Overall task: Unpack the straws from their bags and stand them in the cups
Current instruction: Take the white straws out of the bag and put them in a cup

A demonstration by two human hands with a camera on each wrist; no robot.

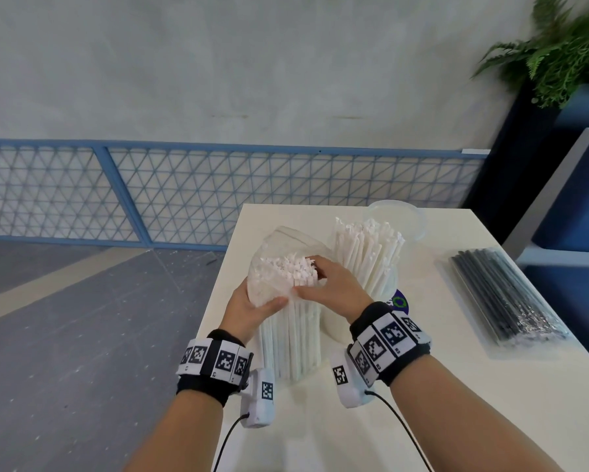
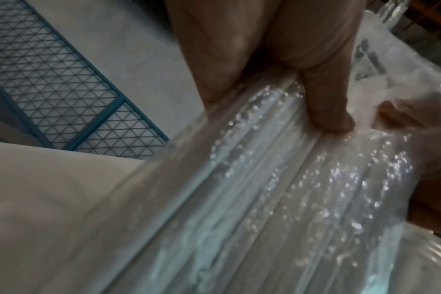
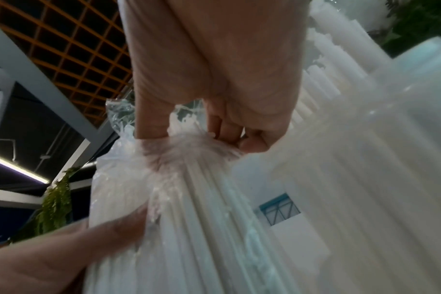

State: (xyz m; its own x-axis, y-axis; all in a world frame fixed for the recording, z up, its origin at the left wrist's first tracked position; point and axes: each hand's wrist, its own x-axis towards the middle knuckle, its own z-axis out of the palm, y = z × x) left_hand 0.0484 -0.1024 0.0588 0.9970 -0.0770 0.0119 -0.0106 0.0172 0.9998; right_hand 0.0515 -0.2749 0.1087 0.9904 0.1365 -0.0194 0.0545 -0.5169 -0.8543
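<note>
A clear bag of white straws (image 1: pixel 288 321) stands upright on the white table (image 1: pixel 456 403), its mouth open at the top. My left hand (image 1: pixel 252 310) grips the bag's left side, the thumb pressing the plastic (image 2: pixel 325 111). My right hand (image 1: pixel 330 284) reaches into the bag's mouth and pinches the straw tips (image 3: pixel 189 143). Just behind stands a cup (image 1: pixel 361 311) filled with white straws (image 1: pixel 368 253). An empty clear cup (image 1: pixel 402 216) sits behind that one.
A sealed bag of black straws (image 1: pixel 500 298) lies flat at the table's right side. The table's left edge (image 1: pixel 218 301) drops to grey floor. A blue mesh fence (image 1: pixel 218 192) runs behind. A potted fern (image 1: pixel 565 49) stands at the far right.
</note>
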